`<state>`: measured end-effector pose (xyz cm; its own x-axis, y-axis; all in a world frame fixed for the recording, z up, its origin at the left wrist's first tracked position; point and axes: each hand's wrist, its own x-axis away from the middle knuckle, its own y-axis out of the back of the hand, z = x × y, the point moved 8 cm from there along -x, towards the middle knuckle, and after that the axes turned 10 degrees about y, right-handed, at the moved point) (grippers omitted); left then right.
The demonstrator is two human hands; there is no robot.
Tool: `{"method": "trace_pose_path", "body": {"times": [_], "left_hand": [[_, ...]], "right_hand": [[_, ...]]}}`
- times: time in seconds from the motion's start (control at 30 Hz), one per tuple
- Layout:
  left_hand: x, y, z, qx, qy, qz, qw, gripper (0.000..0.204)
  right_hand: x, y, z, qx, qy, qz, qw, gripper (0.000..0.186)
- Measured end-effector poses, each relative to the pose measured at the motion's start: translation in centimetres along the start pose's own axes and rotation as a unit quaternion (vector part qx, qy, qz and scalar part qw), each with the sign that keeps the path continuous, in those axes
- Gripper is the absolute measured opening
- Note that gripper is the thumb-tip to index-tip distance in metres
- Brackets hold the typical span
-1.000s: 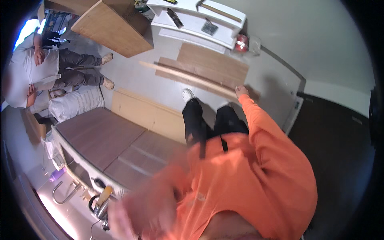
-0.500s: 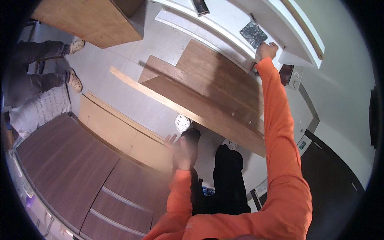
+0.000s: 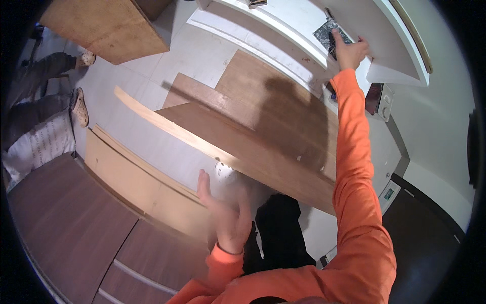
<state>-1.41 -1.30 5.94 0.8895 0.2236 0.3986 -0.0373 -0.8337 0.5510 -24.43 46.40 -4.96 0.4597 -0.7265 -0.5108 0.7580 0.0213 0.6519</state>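
Note:
My right hand [image 3: 351, 53] reaches out to a white shelf unit [image 3: 293, 45]. Its thumb lies over a flat, square, black-and-white speckled thing [image 3: 328, 34] with a short dark stub at its far edge; the other fingers are apart from the thumb, and no grip on it shows. My left hand [image 3: 230, 220] is raised in front of my legs, empty, with the fingers spread and partly blurred. Between my legs and the shelf unit, a long wooden board [image 3: 243, 139] with a pale edge stands over the floor.
Further wooden panels [image 3: 253, 86] lie against the shelf unit. Tan boards [image 3: 136, 175] lean along a dark brown cabinet [image 3: 71, 213] at the left. A wooden box-like piece [image 3: 106, 30] stands at the far left, near another person's legs [image 3: 40, 86]. A dark door [image 3: 420, 228] is at the right.
My right hand has moved from the near corner of the speckled thing to over it, thumb now across it. My left hand has come closer, fingers spread. The whole view has shifted.

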Motion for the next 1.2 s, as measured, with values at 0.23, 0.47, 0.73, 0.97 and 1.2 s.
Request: {"method": "trace_pose_path", "body": {"times": [0.23, 0.47, 0.73, 0.97, 1.2], "left_hand": [[2.3, 3.2, 0.2, 0.049, -0.078, -0.059, 0.994, 0.081], [7.6, 6.1, 0.6, 0.163, -0.172, -0.193, 0.952, 0.077], [10.0, 3.3, -0.3, 0.134, -0.193, -0.119, 0.965, 0.071], [12.7, -0.2, -4.5, -0.017, -0.296, 0.069, 0.952, 0.055], [17.2, -12.1, -6.3, -0.380, -0.507, 0.302, 0.712, 0.070]], "right_hand": [[-3.6, -1.3, 0.4, -0.155, 0.024, -0.002, 0.988, 0.053], [-3.3, -7.9, 8.5, -0.008, 0.185, 0.099, 0.978, 0.045], [-0.9, -5.0, 3.6, 0.144, 0.244, 0.242, 0.928, 0.037], [0.0, 0.6, 1.9, 0.138, 0.380, 0.220, 0.888, 0.031], [6.3, 11.8, -3.1, -0.096, 0.294, 0.406, 0.860, 0.038]]}}
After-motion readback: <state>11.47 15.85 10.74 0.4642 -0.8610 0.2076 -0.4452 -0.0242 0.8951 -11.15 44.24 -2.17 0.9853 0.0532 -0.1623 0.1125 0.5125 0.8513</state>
